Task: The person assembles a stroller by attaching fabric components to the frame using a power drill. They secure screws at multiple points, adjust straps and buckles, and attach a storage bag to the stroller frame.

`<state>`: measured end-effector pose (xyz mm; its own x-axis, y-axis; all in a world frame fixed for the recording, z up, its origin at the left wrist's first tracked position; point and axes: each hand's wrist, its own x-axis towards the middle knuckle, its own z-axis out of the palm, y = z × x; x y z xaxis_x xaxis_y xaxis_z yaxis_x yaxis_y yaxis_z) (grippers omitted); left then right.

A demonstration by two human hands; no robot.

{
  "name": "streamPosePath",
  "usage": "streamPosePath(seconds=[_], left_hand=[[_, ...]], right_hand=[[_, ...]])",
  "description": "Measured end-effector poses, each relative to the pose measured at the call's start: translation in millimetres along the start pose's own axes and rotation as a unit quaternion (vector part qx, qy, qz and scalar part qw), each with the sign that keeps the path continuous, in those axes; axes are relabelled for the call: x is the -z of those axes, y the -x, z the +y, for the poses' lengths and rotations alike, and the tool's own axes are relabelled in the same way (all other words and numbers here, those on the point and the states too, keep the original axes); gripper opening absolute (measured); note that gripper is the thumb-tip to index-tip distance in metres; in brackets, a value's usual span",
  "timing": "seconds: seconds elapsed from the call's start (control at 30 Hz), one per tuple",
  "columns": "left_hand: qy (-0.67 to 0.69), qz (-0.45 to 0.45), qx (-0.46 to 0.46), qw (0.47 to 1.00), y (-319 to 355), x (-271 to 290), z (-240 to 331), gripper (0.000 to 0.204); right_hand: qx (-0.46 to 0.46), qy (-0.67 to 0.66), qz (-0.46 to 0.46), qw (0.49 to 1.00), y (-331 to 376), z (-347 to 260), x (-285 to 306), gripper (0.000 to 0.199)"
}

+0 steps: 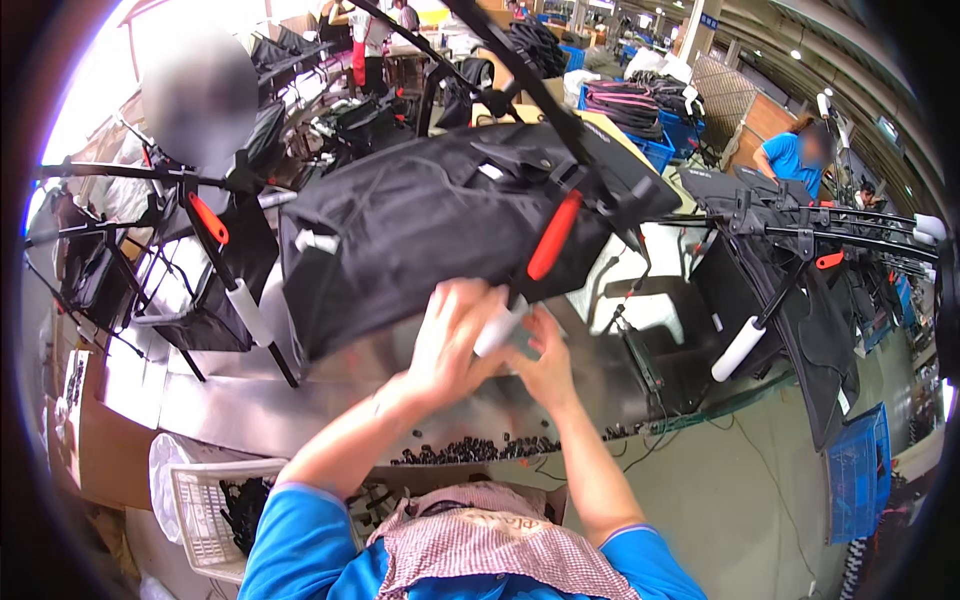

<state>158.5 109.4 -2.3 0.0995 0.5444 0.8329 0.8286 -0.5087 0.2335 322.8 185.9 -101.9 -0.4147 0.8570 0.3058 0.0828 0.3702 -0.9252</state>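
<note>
A frame of black tubes carries a large black fabric panel (400, 220) in front of me. A red strip (555, 236) and a white sleeve (499, 330) sit on its near tube, which points down toward me. My left hand (452, 342), slightly blurred, is closed around the sleeve from the left. From the right, my right hand (542, 365) meets the tube's lower end with curled fingers; what lies between them is hidden. Small black plastic pieces (470, 450) lie scattered along the table's near edge, just below my hands.
The metal table (230, 395) holds similar black frames at left (205, 270) and right (790, 270). A white basket (205, 520) with black parts stands low left, a blue crate (858, 475) low right. Cables hang at the table edge. A person in blue (793, 160) is farther right.
</note>
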Motion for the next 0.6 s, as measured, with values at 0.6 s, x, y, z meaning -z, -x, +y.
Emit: streamPosePath(seconds=[0.6], left_hand=[[0.004,0.099,0.006,0.995,-220,7,-68,0.052]], right_hand=[[-0.052,-0.074,0.143,0.986,51,24,16,0.032]])
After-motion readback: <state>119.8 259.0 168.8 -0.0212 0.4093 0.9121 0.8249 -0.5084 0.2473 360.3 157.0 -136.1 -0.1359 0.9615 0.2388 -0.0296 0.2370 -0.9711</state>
